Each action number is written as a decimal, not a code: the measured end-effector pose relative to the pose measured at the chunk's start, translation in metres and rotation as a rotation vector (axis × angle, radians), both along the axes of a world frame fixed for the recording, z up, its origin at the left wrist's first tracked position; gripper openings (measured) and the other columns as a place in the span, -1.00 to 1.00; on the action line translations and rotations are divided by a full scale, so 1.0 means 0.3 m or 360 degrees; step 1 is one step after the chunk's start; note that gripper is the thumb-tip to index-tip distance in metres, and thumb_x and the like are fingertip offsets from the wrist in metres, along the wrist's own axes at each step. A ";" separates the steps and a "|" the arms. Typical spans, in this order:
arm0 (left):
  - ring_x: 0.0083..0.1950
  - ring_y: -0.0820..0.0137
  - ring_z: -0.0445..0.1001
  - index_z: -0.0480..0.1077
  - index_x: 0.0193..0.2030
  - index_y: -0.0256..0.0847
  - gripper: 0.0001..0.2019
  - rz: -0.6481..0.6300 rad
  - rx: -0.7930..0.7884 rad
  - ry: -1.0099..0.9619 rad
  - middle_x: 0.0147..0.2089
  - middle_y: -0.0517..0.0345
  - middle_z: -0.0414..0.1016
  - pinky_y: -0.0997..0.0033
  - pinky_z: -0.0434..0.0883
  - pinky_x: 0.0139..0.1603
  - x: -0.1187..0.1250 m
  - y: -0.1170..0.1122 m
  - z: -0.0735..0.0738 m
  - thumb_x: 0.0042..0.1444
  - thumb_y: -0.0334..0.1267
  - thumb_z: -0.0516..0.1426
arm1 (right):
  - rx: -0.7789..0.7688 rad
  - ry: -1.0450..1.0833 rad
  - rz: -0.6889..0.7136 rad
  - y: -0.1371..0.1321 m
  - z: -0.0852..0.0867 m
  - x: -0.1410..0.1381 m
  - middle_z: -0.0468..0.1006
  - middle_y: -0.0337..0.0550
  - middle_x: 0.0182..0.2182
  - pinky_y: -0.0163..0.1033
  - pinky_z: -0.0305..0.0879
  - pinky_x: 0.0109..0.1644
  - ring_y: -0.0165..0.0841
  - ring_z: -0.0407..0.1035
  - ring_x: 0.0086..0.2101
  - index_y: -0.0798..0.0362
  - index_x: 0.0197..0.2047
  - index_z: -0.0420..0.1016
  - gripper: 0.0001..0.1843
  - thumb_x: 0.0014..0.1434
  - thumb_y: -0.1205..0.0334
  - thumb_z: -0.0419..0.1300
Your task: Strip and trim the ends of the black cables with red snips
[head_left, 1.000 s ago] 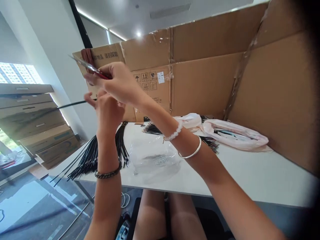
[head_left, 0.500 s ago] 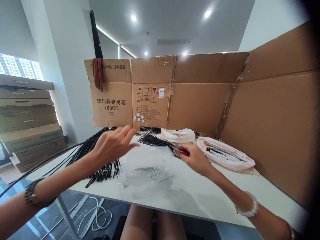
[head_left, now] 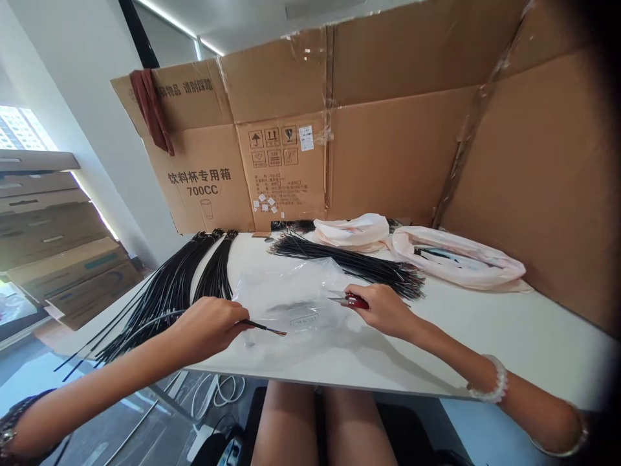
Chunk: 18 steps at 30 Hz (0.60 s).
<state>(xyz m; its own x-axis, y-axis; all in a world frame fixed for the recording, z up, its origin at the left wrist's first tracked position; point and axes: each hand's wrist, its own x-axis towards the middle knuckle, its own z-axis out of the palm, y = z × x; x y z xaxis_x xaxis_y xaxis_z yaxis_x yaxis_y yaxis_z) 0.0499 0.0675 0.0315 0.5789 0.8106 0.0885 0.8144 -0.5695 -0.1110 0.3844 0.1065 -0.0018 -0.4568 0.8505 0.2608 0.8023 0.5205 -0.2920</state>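
Observation:
My left hand (head_left: 218,320) is closed on a black cable (head_left: 257,325) over the front part of the table. The cable's end points right, with thin coloured wires showing bare of the sheath. To the right, my right hand (head_left: 381,307) grips red-handled scissors (head_left: 356,301), their metal blades pointing left toward the cable end but apart from it. Between and behind the hands lies a clear plastic bag (head_left: 291,291) with printing on it. Black cable bundles (head_left: 172,275) spread left of the bag, and another bundle (head_left: 349,259) lies behind it.
Two white plastic bags, one at the back (head_left: 352,233) and one further right (head_left: 504,265), sit on the white table (head_left: 460,330). A cardboard screen (head_left: 398,149) stands along the back and right. Stacked boxes (head_left: 87,252) rise at the left; white cable loops hang below.
My left hand has come down toward the table's front, and a cable end now shows in it. My right hand stays on the scissors, whose blades now show clearly. The view has tilted downward.

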 end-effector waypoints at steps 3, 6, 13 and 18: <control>-0.47 0.42 0.50 0.56 -0.34 -0.22 -0.66 0.0059 -0.0272 -0.0078 -0.48 0.11 0.54 0.50 0.22 -0.46 -0.015 0.037 0.052 0.28 -0.12 0.04 | -0.0092 -0.0017 0.0005 -0.007 0.017 0.000 0.55 -0.12 -0.47 -0.28 -0.03 -0.36 -0.28 0.40 -0.43 0.08 -0.29 0.54 -0.88 0.18 0.36 0.15; -0.52 0.40 0.41 0.49 -0.09 -0.24 -0.54 0.0138 -0.0432 -0.0174 -0.52 0.18 0.46 0.48 0.21 -0.48 -0.021 0.065 0.115 0.26 0.12 0.01 | -0.0203 0.0051 0.0006 -0.019 0.050 -0.003 0.48 -0.23 -0.53 -0.30 0.01 -0.37 -0.33 0.32 -0.49 0.05 -0.15 0.52 -0.78 0.23 0.10 0.21; -0.51 0.43 0.28 0.33 -0.20 -0.19 -0.56 0.0278 -0.0351 -0.0344 -0.51 0.23 0.35 0.44 0.16 -0.44 0.046 0.108 0.183 0.35 0.03 -0.23 | -0.0640 0.0635 0.0132 -0.028 0.156 -0.056 0.37 -0.36 -0.57 -0.35 0.03 -0.50 -0.44 0.15 -0.55 -0.02 -0.16 0.44 -0.61 0.21 -0.18 0.19; -0.46 0.42 0.33 0.41 -0.21 -0.14 -0.68 0.0530 -0.0889 -0.1050 -0.44 0.19 0.40 0.51 0.33 -0.44 0.010 0.108 0.113 0.22 0.09 0.08 | -0.0862 0.0767 0.0230 0.002 0.177 -0.163 0.44 -0.32 -0.48 -0.35 0.13 -0.44 -0.44 0.29 -0.45 -0.01 -0.29 0.40 -0.68 0.30 -0.09 0.10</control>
<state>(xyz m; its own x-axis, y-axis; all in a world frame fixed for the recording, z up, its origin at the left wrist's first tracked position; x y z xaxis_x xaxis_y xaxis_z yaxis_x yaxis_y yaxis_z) 0.0530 0.0998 0.0655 0.2797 0.9504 -0.1360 0.7462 -0.1260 0.6537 0.3356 0.1070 0.0512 -0.5150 0.8569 0.0216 0.4546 0.2944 -0.8407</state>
